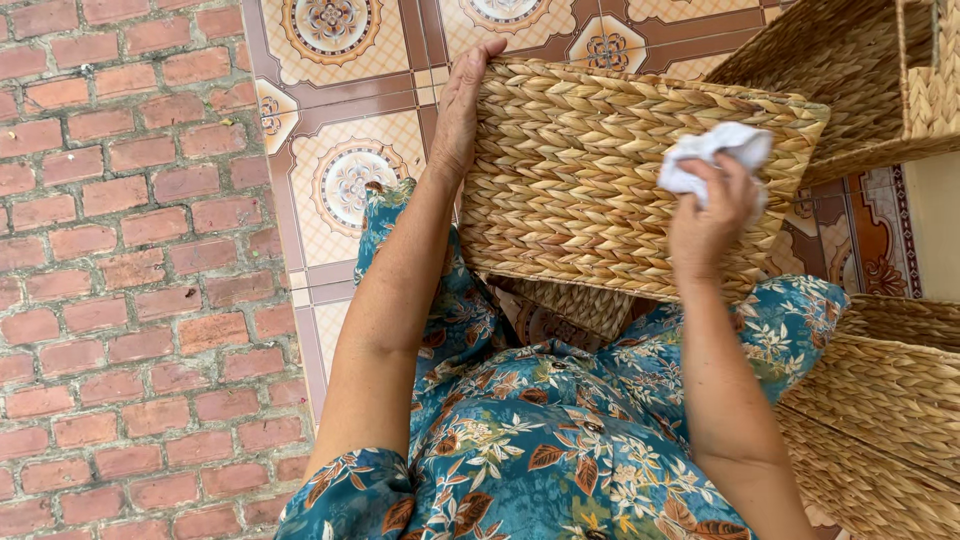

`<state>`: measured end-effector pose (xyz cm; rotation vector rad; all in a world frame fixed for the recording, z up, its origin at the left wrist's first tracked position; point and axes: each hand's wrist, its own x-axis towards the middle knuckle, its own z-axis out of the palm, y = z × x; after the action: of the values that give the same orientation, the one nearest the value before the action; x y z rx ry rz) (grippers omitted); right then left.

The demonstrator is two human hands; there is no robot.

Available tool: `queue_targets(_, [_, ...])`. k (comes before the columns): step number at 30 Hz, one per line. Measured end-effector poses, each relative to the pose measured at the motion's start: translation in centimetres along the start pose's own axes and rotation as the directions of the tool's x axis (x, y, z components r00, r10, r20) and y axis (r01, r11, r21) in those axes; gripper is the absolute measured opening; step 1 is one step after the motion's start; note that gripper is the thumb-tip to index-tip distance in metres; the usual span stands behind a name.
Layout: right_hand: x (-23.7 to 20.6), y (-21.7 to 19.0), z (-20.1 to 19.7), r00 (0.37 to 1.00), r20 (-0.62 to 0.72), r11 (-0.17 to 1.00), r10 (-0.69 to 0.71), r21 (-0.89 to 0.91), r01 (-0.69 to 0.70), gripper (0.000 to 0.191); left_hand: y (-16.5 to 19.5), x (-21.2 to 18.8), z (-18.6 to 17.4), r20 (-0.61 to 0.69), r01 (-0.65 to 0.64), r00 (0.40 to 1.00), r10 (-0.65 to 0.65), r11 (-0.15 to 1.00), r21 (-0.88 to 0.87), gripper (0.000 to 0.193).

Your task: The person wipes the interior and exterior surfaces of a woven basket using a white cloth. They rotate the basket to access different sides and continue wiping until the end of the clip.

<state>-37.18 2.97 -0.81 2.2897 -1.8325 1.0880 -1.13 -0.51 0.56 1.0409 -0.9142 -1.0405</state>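
Here, a woven basket (590, 170) propped on the lap, its flat braided side facing up, tilted slightly down to the right. Left hand (462, 110) laid flat along the basket's left edge, fingers stretched up past the top corner, thumb side against the weave; grip loose and open, steadying rather than clasping. Right hand (708, 215) over the basket's right part, grip closed around a crumpled white cloth (715, 155), the cloth bunched above the knuckles and pressed on the weave near the upper right corner. Under the basket, a lap in a blue floral dress (540, 440) with brown and white leaves. Below the basket's lower edge, a glimpse of another woven piece (580, 305) between the knees. Top right, a larger woven basket (850, 70) with an open side, just beside the held one. Bottom right, two more woven baskets (880, 400) stacked near the right arm. Beneath all, a patterned tile floor (350, 180) with round ornaments; to the left, red brick paving (130, 270).
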Motion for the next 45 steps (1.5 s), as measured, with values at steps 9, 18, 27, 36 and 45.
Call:
queue_targets(9, [-1.8,-17.5,9.1,0.886,0.163,0.882,-0.434,0.276,0.382,0.039,-1.1,0.7,-1.0,0.049,-0.076,0.996,0.074,0.996,0.043,0.064])
queue_targets(18, [-1.7,-1.6,-1.8,0.981,0.125,0.986,-0.151,-0.058,0.159,0.041,0.5,-0.1,0.4,-0.014,0.067,0.998,-0.067,0.998,-0.008,0.062])
queue_targets(27, [-4.3,-1.4,-0.4,0.995,0.095,0.999,0.032,0.020,-0.034,0.037,0.7,0.0,0.0,-0.012,0.073,0.997,-0.073,0.997,-0.038,0.062])
queue_targets(36, [-6.5,-18.3,4.9,0.837,0.284,0.847,-0.468,0.413,0.334,0.038,-0.9,1.0,-1.4,0.020,-0.079,0.997,0.077,0.988,0.136,0.062])
queue_targets(45, [-6.9,-3.3,-5.8,0.960,0.212,0.980,-0.183,-0.032,0.194,0.039,-5.0,0.0,-3.5,0.042,-0.134,0.990,0.132,0.989,0.059,0.052])
